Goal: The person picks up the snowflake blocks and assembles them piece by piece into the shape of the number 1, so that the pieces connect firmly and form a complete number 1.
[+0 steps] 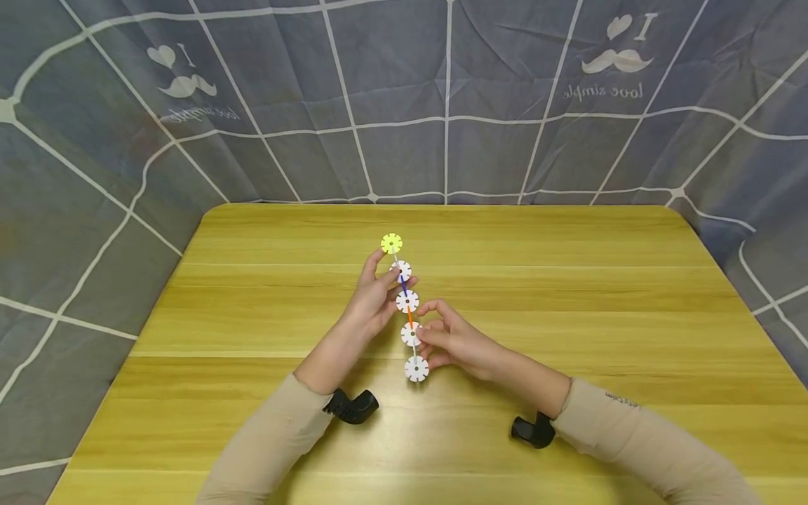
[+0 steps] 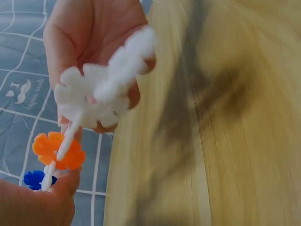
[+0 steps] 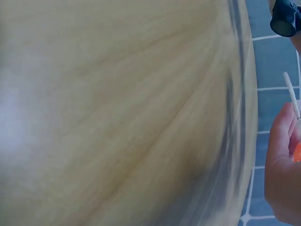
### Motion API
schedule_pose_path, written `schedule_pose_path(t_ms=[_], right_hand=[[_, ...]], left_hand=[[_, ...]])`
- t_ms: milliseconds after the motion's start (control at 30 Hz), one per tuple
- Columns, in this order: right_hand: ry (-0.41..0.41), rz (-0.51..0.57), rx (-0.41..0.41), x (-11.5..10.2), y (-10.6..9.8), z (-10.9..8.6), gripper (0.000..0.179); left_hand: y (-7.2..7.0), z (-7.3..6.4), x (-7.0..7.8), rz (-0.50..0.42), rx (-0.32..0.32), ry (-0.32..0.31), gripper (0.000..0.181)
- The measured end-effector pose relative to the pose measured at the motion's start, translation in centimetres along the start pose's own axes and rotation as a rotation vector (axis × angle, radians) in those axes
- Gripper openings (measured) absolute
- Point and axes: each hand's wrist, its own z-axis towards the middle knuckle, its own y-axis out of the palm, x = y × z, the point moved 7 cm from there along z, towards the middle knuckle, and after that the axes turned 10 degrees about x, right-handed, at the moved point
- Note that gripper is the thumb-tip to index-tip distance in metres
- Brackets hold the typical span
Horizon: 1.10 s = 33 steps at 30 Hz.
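Note:
A chain of slotted flower-shaped plastic discs is held above the table. At its far end is a yellow disc (image 1: 391,243); below it come white discs with a blue disc (image 2: 33,180) and an orange disc (image 2: 59,150) set edge-on between them. My left hand (image 1: 372,298) pinches the upper part of the chain, its thumb on a white disc just below the yellow one. With thumb and fingers, my right hand (image 1: 463,345) grips a lower white disc (image 1: 409,334). The nearest white disc (image 1: 416,369) hangs below that grip. In the right wrist view the chain is mostly cut off.
The wooden table (image 1: 600,301) extends around both hands. A grey curtain (image 1: 404,91) with white lines stands behind it and at both sides. Black wrist-worn devices, one on the left (image 1: 353,407) and one on the right (image 1: 533,429), jut out below the wrists.

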Motion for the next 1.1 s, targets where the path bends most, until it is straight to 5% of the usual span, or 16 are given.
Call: schedule_pose_path(t_ms=[267,667,900,1100], right_hand=[[0.014,-0.003,0.028,0.1,-0.4,0.6,0.028],[0.098,0.023,0.140,0.5,-1.8,2.1,0.038],[0.124,0.025,0.190,0.3,-2.0,3.1,0.045],[0.145,-0.001,0.211,0.1,-2.2,4.1,0.050]], left_hand=[[-0.2,1.5,0.4,0.223,0.011,0.030,0.049],[0.8,3.7,1.6,0.522,-0.028,0.169,0.051],[0.8,5.1,2.6,0.602,-0.052,0.251,0.049],[0.3,6.3,2.7,0.603,0.021,0.288,0.048]])
